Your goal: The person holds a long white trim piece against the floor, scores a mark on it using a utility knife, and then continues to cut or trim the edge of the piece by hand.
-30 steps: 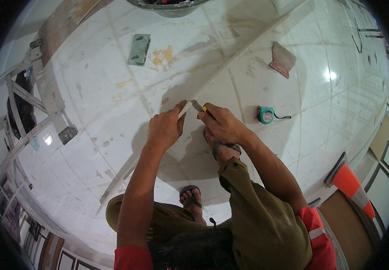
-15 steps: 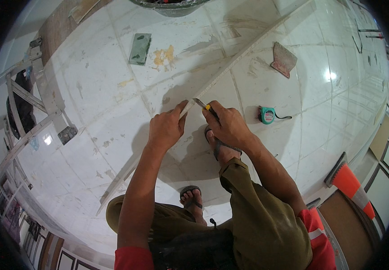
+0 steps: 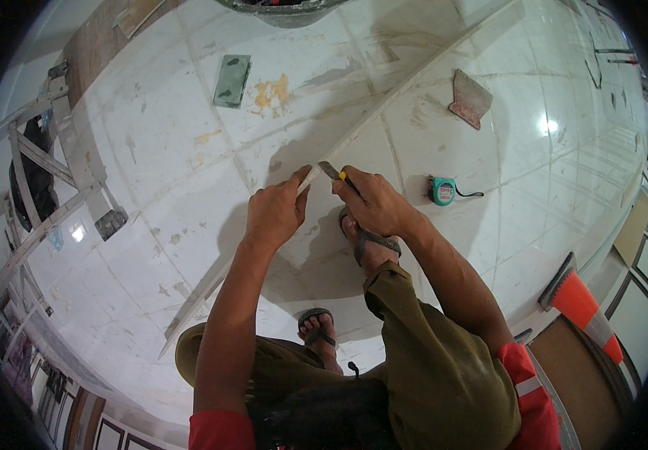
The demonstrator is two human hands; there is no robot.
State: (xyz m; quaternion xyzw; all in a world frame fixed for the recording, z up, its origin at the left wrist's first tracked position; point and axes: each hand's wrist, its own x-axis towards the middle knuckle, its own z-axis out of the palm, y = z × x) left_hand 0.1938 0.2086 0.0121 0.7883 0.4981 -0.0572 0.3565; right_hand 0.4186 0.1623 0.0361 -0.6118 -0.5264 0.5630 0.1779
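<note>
A long, thin white strip (image 3: 372, 116) runs diagonally from the upper right, through my left hand (image 3: 275, 216), to the lower left. My left fingers are closed around it near its middle. In my right hand (image 3: 375, 201) is a utility knife (image 3: 331, 171) with a dark and yellow handle. Its blade touches or lies right over the strip, just beyond my left fingertips; I cannot tell how deep it sits. A teal tape measure (image 3: 442, 191) with a black strap lies on the floor to the right of my right hand.
White tiled floor (image 3: 174, 150) bears smears and stains. A green rectangular plate (image 3: 231, 81) and a worn reddish-grey scraper-like piece (image 3: 470, 99) lie ahead. A metal ladder-like frame (image 3: 46, 161) stands left, an orange cone (image 3: 579, 304) right. The rim of a dark tub (image 3: 282, 15) shows at the top.
My right hand has shifted slightly left, and the knife blade has turned so more of its flat face shows. My left hand stays on the strip almost unmoved.
</note>
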